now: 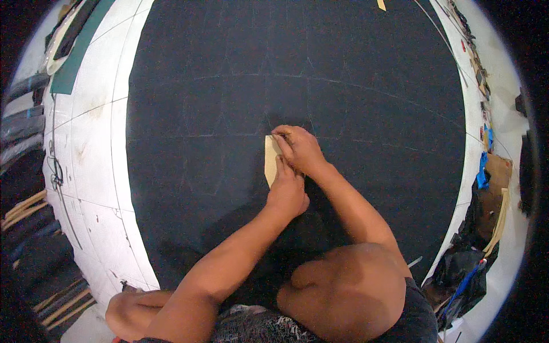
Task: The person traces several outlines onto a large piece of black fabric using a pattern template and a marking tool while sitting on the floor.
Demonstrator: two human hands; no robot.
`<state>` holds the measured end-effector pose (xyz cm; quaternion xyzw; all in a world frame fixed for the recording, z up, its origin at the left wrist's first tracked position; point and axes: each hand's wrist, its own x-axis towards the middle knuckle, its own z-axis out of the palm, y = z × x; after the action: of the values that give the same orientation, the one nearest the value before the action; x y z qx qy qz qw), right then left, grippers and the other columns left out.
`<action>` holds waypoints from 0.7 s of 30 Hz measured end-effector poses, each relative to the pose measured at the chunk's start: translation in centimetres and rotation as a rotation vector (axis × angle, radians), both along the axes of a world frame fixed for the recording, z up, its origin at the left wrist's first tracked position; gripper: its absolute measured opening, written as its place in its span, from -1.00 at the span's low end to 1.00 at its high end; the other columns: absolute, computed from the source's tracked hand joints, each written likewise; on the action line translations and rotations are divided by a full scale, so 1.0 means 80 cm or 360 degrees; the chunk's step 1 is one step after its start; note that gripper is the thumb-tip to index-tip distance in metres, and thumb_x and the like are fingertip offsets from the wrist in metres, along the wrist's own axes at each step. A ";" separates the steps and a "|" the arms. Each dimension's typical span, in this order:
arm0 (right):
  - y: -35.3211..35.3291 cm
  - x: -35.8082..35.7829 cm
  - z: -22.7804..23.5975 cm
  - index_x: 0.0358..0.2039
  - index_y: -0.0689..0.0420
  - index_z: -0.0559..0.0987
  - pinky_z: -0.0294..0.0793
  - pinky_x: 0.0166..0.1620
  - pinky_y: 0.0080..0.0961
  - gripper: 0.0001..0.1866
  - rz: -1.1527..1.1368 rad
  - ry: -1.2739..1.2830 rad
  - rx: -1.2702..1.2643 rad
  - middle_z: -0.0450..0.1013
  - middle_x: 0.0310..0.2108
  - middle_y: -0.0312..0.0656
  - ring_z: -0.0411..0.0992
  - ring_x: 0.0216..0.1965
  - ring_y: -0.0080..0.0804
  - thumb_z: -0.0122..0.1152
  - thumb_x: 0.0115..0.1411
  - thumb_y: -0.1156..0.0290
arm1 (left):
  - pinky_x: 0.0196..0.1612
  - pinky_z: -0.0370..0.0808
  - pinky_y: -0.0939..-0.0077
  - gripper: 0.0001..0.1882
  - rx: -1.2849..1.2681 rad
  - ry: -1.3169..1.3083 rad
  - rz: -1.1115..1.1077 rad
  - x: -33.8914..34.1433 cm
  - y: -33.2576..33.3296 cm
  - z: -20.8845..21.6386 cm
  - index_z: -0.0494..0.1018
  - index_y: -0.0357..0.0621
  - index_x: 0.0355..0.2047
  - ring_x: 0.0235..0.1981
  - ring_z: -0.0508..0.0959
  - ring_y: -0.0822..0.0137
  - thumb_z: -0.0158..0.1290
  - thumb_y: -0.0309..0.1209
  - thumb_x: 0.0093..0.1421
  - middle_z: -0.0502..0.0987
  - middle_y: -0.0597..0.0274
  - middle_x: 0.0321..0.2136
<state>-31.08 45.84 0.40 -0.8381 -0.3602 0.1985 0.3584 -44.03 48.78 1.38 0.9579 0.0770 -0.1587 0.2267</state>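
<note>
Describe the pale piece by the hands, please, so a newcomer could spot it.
Start with the big dark cloth on the white surface. Near its middle lies a narrow, flat, pale yellow piece. Unlike the pale strip at the picture's top edge, it has the left hand on it.

soft shadows, fine grain; dark, bent edges seem blurred.

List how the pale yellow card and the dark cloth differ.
Colour: the card is pale yellow; the cloth is nearly black.
Size: the card is small; the cloth spreads far beyond it.
Surface: the card's visible part looks plain; the cloth bears thin, pale lines.
Shared: both appear to lie flat.
</note>
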 end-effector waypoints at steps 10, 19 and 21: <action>-0.040 0.015 0.000 -0.14 0.12 0.61 0.51 -0.06 -0.19 -0.77 0.0008 -0.0196 -0.0053 0.59 -0.22 -0.09 0.53 -0.15 -0.06 0.17 0.25 0.31 | 0.43 -0.11 -0.20 -0.21 0.0249 0.0007 -0.0248 0.005 0.008 0.021 0.23 -0.52 0.26 0.35 0.10 -0.37 0.05 -0.15 0.14 0.29 -0.28 0.25; -0.016 0.019 0.010 -0.08 0.09 0.62 0.46 0.07 -0.15 -0.72 0.0171 -0.0094 -0.0304 0.55 -0.08 -0.01 0.49 -0.03 0.02 0.16 0.24 0.30 | 0.31 0.31 -0.01 -0.28 -0.0234 0.0009 0.0016 0.008 0.004 0.011 0.31 -0.42 0.21 0.27 0.09 -0.64 0.12 -0.40 0.01 -0.09 -0.88 0.22; -0.041 0.032 0.012 -0.06 0.10 0.61 0.51 0.01 -0.12 -0.70 0.0121 -0.0349 -0.0243 0.57 -0.13 0.01 0.52 -0.08 0.06 0.13 0.27 0.25 | 0.36 0.23 0.02 -0.24 -0.0401 -0.0170 0.0239 0.010 -0.009 -0.003 0.24 -0.44 0.25 0.32 0.06 -0.54 0.13 -0.42 0.02 -0.15 -0.67 0.32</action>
<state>-28.54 42.57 1.37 -0.8654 -0.4124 0.1461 0.2444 -43.23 48.08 1.14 0.9204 0.1157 -0.0987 0.3602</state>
